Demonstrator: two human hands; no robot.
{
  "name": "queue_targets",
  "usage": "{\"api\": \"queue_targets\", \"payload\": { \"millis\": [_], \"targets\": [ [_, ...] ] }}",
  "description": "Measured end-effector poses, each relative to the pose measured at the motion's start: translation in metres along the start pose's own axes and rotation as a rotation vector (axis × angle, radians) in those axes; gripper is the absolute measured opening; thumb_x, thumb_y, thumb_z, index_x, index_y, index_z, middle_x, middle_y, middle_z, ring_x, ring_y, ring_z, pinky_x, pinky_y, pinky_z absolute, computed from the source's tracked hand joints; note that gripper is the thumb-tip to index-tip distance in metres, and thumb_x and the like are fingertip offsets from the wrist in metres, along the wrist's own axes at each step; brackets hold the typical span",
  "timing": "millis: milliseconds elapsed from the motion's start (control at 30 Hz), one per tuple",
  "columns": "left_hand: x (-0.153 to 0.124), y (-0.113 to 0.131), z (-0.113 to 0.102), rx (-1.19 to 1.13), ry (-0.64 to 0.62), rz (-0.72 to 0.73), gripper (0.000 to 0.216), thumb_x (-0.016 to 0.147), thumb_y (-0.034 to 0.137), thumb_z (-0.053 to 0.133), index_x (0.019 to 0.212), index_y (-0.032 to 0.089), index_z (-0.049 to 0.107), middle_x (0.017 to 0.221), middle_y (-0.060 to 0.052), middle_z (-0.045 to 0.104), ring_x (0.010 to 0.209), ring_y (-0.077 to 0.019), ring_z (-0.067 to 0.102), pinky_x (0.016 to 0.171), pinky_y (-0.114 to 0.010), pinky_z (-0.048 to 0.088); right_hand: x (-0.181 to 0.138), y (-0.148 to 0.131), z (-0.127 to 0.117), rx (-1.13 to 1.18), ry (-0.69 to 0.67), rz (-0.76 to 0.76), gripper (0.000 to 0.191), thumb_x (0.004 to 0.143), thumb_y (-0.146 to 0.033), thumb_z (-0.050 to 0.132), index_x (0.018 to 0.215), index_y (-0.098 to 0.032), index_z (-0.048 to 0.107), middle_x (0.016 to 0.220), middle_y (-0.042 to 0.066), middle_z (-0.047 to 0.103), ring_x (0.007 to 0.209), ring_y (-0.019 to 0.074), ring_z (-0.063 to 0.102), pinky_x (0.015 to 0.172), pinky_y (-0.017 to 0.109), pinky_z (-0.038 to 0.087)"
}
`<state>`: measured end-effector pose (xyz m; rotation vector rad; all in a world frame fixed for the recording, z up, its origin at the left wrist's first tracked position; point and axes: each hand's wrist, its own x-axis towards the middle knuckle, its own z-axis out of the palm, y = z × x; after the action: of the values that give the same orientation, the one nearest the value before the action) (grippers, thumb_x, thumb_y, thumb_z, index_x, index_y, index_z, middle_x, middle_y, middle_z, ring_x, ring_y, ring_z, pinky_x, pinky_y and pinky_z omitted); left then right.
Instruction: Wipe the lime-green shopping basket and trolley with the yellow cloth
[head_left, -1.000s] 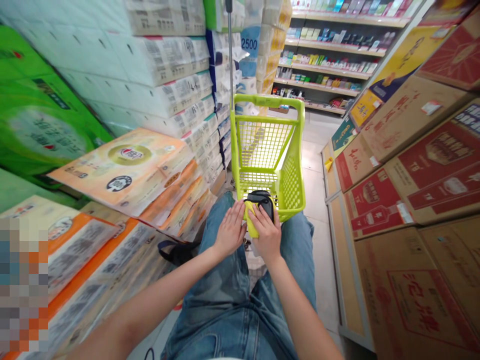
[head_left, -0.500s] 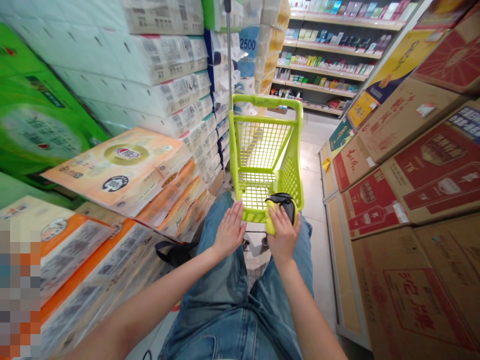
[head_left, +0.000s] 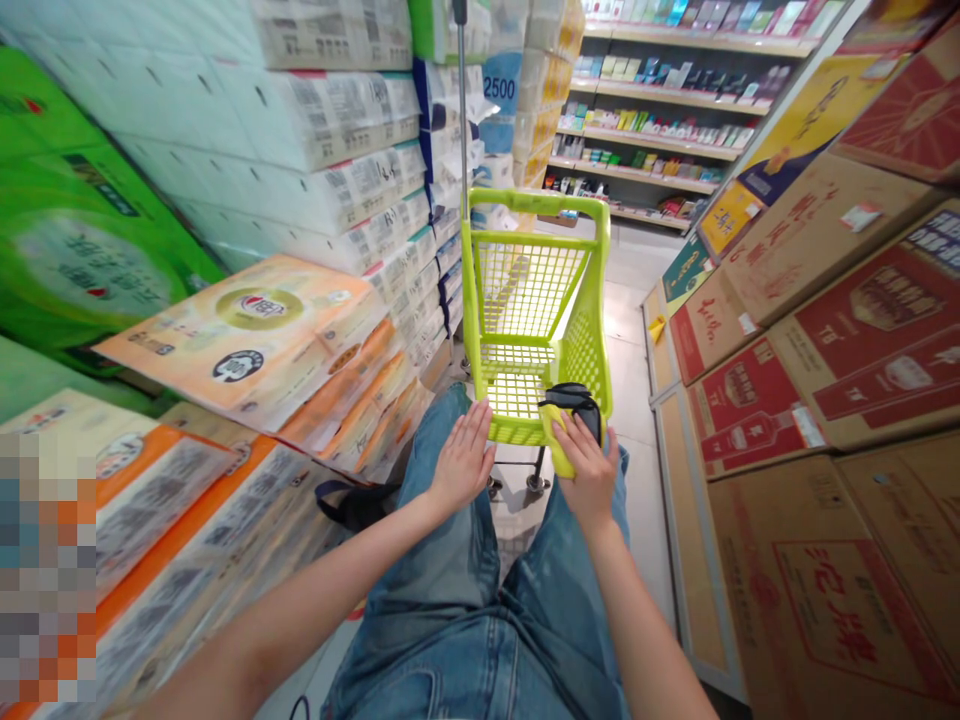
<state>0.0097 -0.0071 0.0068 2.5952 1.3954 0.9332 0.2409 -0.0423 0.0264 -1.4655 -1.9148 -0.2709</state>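
A lime-green plastic shopping cart [head_left: 538,205] stands just ahead of my knees, its basket showing no goods on the grid floor. At its near left corner my left hand [head_left: 463,458] lies with fingers stretched out and side by side, fingertips at the rim. On the near right corner, my right hand [head_left: 589,465] presses a yellow cloth [head_left: 556,450], its fingers bent over it. A dark, rounded black thing [head_left: 574,397] sits at that corner against the cloth; its kind is unclear. The hand covers part of both.
Stacked tissue packs [head_left: 360,130] and orange packs [head_left: 255,310] rise close on the left. Printed cartons [head_left: 817,570] line the right side. Between them runs a tiled aisle [head_left: 634,350], with stocked shelves [head_left: 660,90] at its far end. A black strap [head_left: 330,495] lies beside my left leg.
My right hand has slid a little to the right along the cart's near corner, with the cloth. The left hand keeps its place at the rim; the view has shifted slightly.
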Motion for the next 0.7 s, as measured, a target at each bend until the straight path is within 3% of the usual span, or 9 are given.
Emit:
{"api": "queue_targets", "payload": {
  "millis": [100, 200, 300, 400, 500, 600, 700],
  "targets": [
    [0.0, 0.0, 0.002, -0.006, 0.004, 0.009, 0.066, 0.1, 0.023, 0.035, 0.157, 0.015, 0.004, 0.162, -0.014, 0.023, 0.152, -0.0237, 0.015, 0.12, -0.048, 0.026, -0.004, 0.031, -0.011, -0.073, 0.079, 0.076, 0.049, 0.085, -0.011, 0.047, 0.13, -0.028, 0.059, 0.134, 0.005, 0.064, 0.128, 0.022, 0.057, 0.119, 0.05, 0.017],
    [0.0, 0.0, 0.002, -0.015, 0.008, 0.004, 0.065, 0.1, 0.024, 0.035, 0.157, 0.016, 0.004, 0.162, -0.014, 0.023, 0.152, -0.024, 0.016, 0.12, -0.048, 0.026, -0.002, 0.027, -0.007, -0.107, 0.13, 0.163, 0.052, 0.083, -0.009, 0.046, 0.131, -0.027, 0.059, 0.134, 0.006, 0.063, 0.128, 0.0234, 0.057, 0.116, 0.049, 0.023],
    [-0.001, 0.0, 0.002, -0.021, 0.007, -0.008, 0.066, 0.1, 0.024, 0.035, 0.157, 0.016, 0.004, 0.162, -0.014, 0.023, 0.152, -0.0238, 0.016, 0.12, -0.048, 0.026, 0.005, -0.014, 0.01, -0.092, 0.124, 0.194, 0.056, 0.081, -0.007, 0.045, 0.133, -0.025, 0.056, 0.138, 0.008, 0.061, 0.131, 0.0243, 0.054, 0.113, 0.048, 0.026],
    [-0.002, -0.001, -0.001, -0.025, 0.003, -0.008, 0.066, 0.099, 0.023, 0.034, 0.157, 0.016, 0.003, 0.162, -0.014, 0.024, 0.152, -0.0238, 0.015, 0.12, -0.048, 0.026, 0.013, -0.064, 0.032, -0.002, 0.056, 0.111, 0.055, 0.083, -0.008, 0.047, 0.135, -0.025, 0.054, 0.138, 0.007, 0.06, 0.132, 0.0235, 0.053, 0.115, 0.046, 0.022],
    [-0.002, -0.003, -0.003, -0.039, -0.025, 0.009, 0.068, 0.097, 0.022, 0.033, 0.157, 0.015, 0.003, 0.161, -0.016, 0.024, 0.152, -0.0249, 0.015, 0.12, -0.049, 0.026, 0.019, -0.092, 0.044, 0.059, 0.011, 0.047, 0.054, 0.086, -0.012, 0.049, 0.138, -0.025, 0.052, 0.14, 0.006, 0.059, 0.135, 0.0231, 0.049, 0.116, 0.044, 0.021],
    [-0.002, -0.003, -0.004, -0.039, -0.029, 0.0, 0.066, 0.098, 0.022, 0.033, 0.157, 0.016, 0.003, 0.161, -0.016, 0.025, 0.151, -0.0246, 0.016, 0.12, -0.048, 0.026, 0.018, -0.086, 0.039, 0.071, -0.029, -0.021, 0.055, 0.086, -0.012, 0.049, 0.139, -0.026, 0.051, 0.141, 0.005, 0.058, 0.135, 0.0213, 0.05, 0.118, 0.043, 0.02],
    [-0.001, -0.001, -0.002, -0.029, -0.003, -0.009, 0.065, 0.1, 0.024, 0.033, 0.157, 0.017, 0.004, 0.162, -0.014, 0.024, 0.151, -0.0237, 0.017, 0.12, -0.048, 0.026, 0.01, -0.051, 0.022, 0.048, -0.054, -0.069, 0.057, 0.085, -0.009, 0.048, 0.138, -0.028, 0.052, 0.14, 0.003, 0.059, 0.133, 0.0199, 0.052, 0.12, 0.044, 0.017]
  ]
}}
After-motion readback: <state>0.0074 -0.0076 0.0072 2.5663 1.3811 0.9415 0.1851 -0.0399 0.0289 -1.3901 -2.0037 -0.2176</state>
